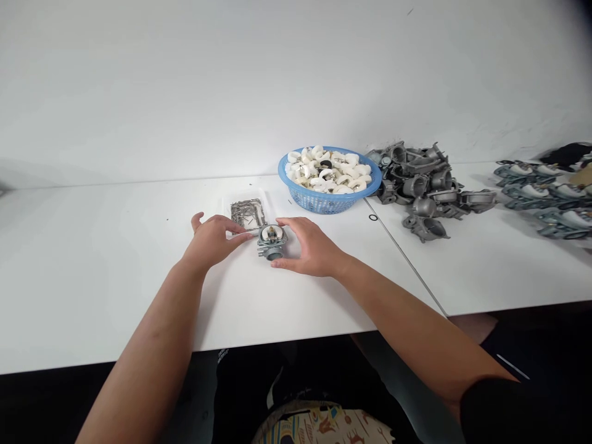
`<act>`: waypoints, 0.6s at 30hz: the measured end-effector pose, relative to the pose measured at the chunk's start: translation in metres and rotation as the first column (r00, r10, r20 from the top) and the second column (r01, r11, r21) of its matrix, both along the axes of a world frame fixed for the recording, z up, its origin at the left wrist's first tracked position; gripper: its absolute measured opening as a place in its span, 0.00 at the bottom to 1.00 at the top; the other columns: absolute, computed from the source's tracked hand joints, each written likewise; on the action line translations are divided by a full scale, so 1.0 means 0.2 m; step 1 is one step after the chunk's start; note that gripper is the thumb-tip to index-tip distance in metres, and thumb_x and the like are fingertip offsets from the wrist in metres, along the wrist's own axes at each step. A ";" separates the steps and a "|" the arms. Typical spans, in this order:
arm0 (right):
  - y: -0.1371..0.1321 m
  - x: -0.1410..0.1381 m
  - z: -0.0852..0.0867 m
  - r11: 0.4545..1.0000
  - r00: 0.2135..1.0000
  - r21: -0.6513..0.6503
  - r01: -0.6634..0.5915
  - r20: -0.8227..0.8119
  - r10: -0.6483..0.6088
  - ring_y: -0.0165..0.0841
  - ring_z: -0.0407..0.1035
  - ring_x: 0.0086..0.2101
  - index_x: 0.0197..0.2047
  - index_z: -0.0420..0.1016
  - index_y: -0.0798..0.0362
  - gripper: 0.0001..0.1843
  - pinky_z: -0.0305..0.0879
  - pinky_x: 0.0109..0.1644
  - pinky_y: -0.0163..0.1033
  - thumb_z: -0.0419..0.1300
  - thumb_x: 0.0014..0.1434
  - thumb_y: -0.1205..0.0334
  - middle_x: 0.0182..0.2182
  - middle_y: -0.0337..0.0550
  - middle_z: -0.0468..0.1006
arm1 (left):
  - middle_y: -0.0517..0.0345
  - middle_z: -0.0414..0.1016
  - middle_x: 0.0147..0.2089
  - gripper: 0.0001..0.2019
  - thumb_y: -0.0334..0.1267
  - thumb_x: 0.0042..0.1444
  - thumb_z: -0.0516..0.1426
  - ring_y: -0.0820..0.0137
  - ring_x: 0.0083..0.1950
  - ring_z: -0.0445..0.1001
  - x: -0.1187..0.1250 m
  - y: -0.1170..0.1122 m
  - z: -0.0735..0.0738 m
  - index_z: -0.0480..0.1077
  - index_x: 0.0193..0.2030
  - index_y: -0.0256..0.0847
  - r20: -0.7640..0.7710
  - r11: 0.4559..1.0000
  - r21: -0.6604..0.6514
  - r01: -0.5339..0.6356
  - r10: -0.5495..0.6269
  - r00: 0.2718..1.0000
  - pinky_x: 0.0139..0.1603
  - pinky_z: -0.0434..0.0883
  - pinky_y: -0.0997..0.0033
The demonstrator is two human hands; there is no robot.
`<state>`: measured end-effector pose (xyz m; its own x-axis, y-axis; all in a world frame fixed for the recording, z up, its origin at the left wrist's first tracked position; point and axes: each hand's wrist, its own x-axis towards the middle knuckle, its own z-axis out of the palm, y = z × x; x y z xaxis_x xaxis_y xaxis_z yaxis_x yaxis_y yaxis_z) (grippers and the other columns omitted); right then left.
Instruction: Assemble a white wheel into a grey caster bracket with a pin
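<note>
A small grey metal carburetor body [272,251] stands on the white table with its open side up, and a white float [267,234] with a brass-coloured part sits inside it. My right hand [314,248] grips the carburetor from the right, fingers at its far side and thumb at its near side. On the left, my left hand [213,240] is pinched, thumb and forefinger on what looks like a thin metal pin against the carburetor's left edge. Just behind it lies a clear shallow tray [265,198] holding many thin metal pins [245,213].
A blue plastic basket [319,202] heaped with white floats stands behind my right hand. Grey carburetor bodies [416,179] are piled to its right. A black ring [373,217] lies near the table seam. Rows of carburetors with white floats [550,191] sit far right.
</note>
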<state>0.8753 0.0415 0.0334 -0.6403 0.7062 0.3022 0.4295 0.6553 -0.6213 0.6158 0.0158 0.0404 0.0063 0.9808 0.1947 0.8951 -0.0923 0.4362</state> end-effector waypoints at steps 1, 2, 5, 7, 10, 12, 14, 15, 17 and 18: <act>0.00 0.00 -0.01 1.000 1.000 -0.018 0.008 0.021 -0.007 0.52 0.60 0.63 0.68 0.61 0.50 0.47 0.57 0.66 0.60 0.69 0.52 0.40 0.64 0.53 0.67 | 0.57 0.83 0.44 0.17 0.58 0.56 0.60 0.54 0.57 0.74 0.00 0.00 0.00 0.79 0.31 0.49 0.005 1.000 -0.008 0.008 -0.008 1.000 0.72 0.34 0.37; 0.00 -0.01 -0.01 0.999 0.999 -0.038 0.021 0.031 -0.020 0.51 0.60 0.63 0.68 0.60 0.51 0.45 0.57 0.66 0.60 0.68 0.53 0.42 0.64 0.54 0.67 | 0.57 0.83 0.45 0.16 0.58 0.57 0.59 0.54 0.57 0.74 0.00 0.00 0.00 0.79 0.31 0.50 0.008 1.000 -0.014 0.014 -0.014 1.000 0.72 0.34 0.38; 0.00 -0.02 -0.03 0.994 0.998 -0.088 0.060 0.018 -0.059 0.49 0.62 0.62 0.68 0.60 0.52 0.43 0.59 0.65 0.58 0.68 0.55 0.45 0.63 0.54 0.69 | 0.58 0.83 0.46 0.14 0.56 0.57 0.60 0.55 0.57 0.74 0.00 0.01 -0.01 0.80 0.34 0.51 0.023 1.000 -0.021 0.015 -0.015 1.000 0.72 0.35 0.38; 0.00 -0.03 -0.04 0.991 0.997 -0.114 0.073 -0.004 -0.073 0.48 0.64 0.61 0.67 0.60 0.52 0.44 0.61 0.63 0.57 0.69 0.53 0.44 0.62 0.53 0.69 | 0.59 0.83 0.46 0.14 0.56 0.57 0.60 0.56 0.56 0.74 0.01 0.01 -0.01 0.80 0.34 0.51 0.044 1.000 -0.022 0.000 0.001 0.999 0.72 0.36 0.39; 0.01 -0.04 -0.06 0.988 0.996 -0.136 0.070 -0.046 -0.077 0.46 0.68 0.56 0.65 0.63 0.52 0.43 0.65 0.60 0.54 0.70 0.52 0.43 0.60 0.52 0.71 | 0.58 0.83 0.43 0.14 0.57 0.54 0.62 0.55 0.54 0.74 0.02 0.01 -0.01 0.79 0.34 0.50 0.062 0.998 -0.023 -0.065 0.067 0.996 0.71 0.42 0.40; 0.01 -0.05 -0.07 0.987 0.993 -0.144 0.077 -0.081 -0.089 0.44 0.69 0.53 0.63 0.63 0.52 0.41 0.68 0.57 0.51 0.70 0.52 0.45 0.59 0.50 0.71 | 0.56 0.82 0.38 0.15 0.57 0.52 0.63 0.52 0.54 0.73 0.02 0.01 -0.01 0.80 0.36 0.49 0.068 0.992 -0.028 -0.124 0.126 0.990 0.69 0.50 0.40; 0.01 -0.06 -0.08 0.982 0.988 -0.163 0.101 -0.103 -0.118 0.43 0.70 0.51 0.63 0.64 0.52 0.40 0.69 0.54 0.50 0.70 0.52 0.46 0.59 0.50 0.71 | 0.54 0.81 0.34 0.17 0.58 0.51 0.64 0.49 0.57 0.71 0.02 0.01 -0.01 0.81 0.38 0.49 0.085 0.984 -0.041 -0.176 0.179 0.980 0.64 0.60 0.43; 0.01 -0.06 -0.08 0.978 0.985 -0.172 0.116 -0.109 -0.136 0.43 0.70 0.51 0.62 0.64 0.51 0.40 0.69 0.53 0.49 0.70 0.51 0.45 0.59 0.49 0.71 | 0.54 0.81 0.35 0.18 0.59 0.50 0.64 0.48 0.57 0.71 0.01 0.01 -0.01 0.81 0.38 0.49 0.102 0.980 -0.046 -0.194 0.198 0.975 0.60 0.64 0.46; 0.02 -0.06 -0.09 0.973 0.980 -0.183 0.142 -0.115 -0.165 0.43 0.70 0.50 0.62 0.64 0.50 0.40 0.69 0.52 0.49 0.70 0.51 0.45 0.58 0.49 0.72 | 0.53 0.82 0.39 0.18 0.59 0.48 0.64 0.49 0.54 0.73 0.00 0.02 -0.02 0.82 0.38 0.49 0.143 0.976 -0.045 -0.211 0.216 0.966 0.52 0.70 0.53; 0.02 -0.06 -0.09 0.971 0.977 -0.186 0.153 -0.117 -0.177 0.42 0.70 0.49 0.61 0.64 0.50 0.40 0.69 0.52 0.49 0.70 0.51 0.44 0.58 0.49 0.72 | 0.53 0.82 0.41 0.18 0.58 0.48 0.65 0.51 0.51 0.75 0.00 0.02 -0.02 0.82 0.38 0.49 0.162 0.977 -0.038 -0.210 0.214 0.963 0.47 0.72 0.56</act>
